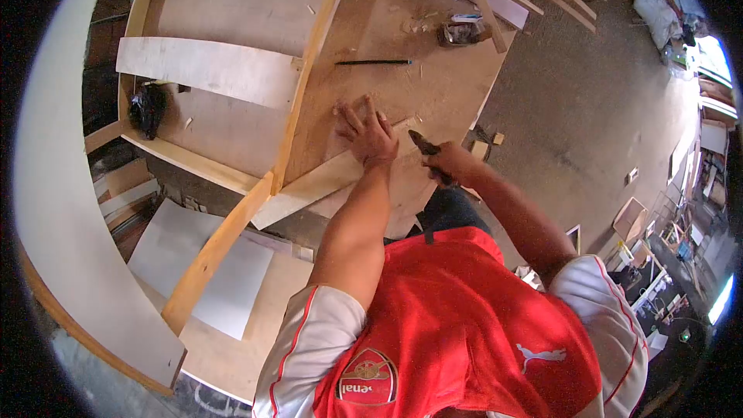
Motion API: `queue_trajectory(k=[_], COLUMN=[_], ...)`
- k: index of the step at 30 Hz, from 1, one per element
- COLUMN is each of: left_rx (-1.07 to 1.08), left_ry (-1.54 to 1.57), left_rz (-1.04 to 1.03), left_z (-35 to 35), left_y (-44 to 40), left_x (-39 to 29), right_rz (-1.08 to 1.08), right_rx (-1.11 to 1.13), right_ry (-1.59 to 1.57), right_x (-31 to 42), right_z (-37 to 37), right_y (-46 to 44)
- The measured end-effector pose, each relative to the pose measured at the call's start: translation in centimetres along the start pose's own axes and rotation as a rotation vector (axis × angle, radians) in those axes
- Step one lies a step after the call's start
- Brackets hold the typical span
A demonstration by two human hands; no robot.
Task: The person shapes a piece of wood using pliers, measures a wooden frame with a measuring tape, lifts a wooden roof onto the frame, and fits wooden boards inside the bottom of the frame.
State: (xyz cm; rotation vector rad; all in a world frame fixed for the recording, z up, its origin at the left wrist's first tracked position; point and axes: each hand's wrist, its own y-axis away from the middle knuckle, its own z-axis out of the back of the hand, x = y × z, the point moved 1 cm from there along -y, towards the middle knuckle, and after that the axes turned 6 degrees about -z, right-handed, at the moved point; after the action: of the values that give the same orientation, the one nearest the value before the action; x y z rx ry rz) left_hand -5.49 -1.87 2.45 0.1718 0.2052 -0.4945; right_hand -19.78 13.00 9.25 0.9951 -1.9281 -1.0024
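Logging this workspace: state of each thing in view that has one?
Left hand: open, fingers spread
Right hand: closed on dark tool
Dark tool: gripped, tip toward wood strip
Wood strip: lying slantwise
Black rod: lying down
White board: lying across wooden frame
Small container: open or closed, unclear

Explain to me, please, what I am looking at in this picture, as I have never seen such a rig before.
There is no machine here: a person works with two bare hands. The single picture comes from a camera worn on that person's head, looking forward and down, so the red shirt fills the bottom. The left hand is spread over a pale wood strip on a plywood surface. The right hand has its grip on a dark tool, whose exact kind I cannot tell. Farther up the surface lie a thin dark rod and a small container.
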Motion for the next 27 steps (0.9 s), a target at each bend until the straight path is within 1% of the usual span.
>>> queue_trajectory(k=[1,3,4,6,7,8,10,12,14,17,20,23,27], left_rx=[0.029,0.028,0.037,0.028,0.018,0.005,-0.019,0.009,0.069,0.073,-0.007,-0.01,-0.014], left_ry=[-0.017,-0.013,0.005,0.015,0.009,0.0,-0.005,-0.033,-0.082,-0.022,-0.009,0.002,-0.01], left_rz=[0.005,0.024,0.035,0.03,0.025,0.028,0.035,0.042,0.062,0.067,0.036,0.046,0.031], left_z=[0.8,1.2,1.4,1.2,0.4,0.0,0.2,0.4,0.8,1.4,0.8,0.9,0.1], left_y=[0.2,-1.1,-0.6,-0.3,-0.1,-0.1,-0.1,0.1,0.2,0.1,0.1,0.1,0.2], left_x=[0.0,-0.6,-0.7,-0.5,-0.1,0.0,-0.3,-0.4,-0.6,-0.7,-0.5,-0.7,0.0], right_rz=[-0.082,-0.138,-0.103,0.056,0.144,0.106,0.254,0.256,0.122,0.128,0.061,-0.034,-0.036], right_rx=[0.273,0.435,0.312,0.044,-0.088,-0.132,-0.32,-0.363,-0.249,-0.209,-0.179,-0.171,-0.203], right_ry=[-0.469,-0.314,-0.125,0.083,0.192,0.266,0.556,0.526,0.199,0.374,0.448,0.517,0.61], right_x=[-0.5,1.3,1.7,0.6,0.1,0.1,-0.6,-1.1,-1.6,-1.8,-0.2,1.6,3.1], right_z=[0.3,-3.2,-5.3,-6.2,-5.9,-4.8,-2.2,-0.5,1.1,2.6,2.6,2.2,1.7], right_y=[-0.3,7.7,9.7,8.4,7.5,6.3,3.3,1.1,-0.7,-3.0,-3.2,-2.6,-1.8])
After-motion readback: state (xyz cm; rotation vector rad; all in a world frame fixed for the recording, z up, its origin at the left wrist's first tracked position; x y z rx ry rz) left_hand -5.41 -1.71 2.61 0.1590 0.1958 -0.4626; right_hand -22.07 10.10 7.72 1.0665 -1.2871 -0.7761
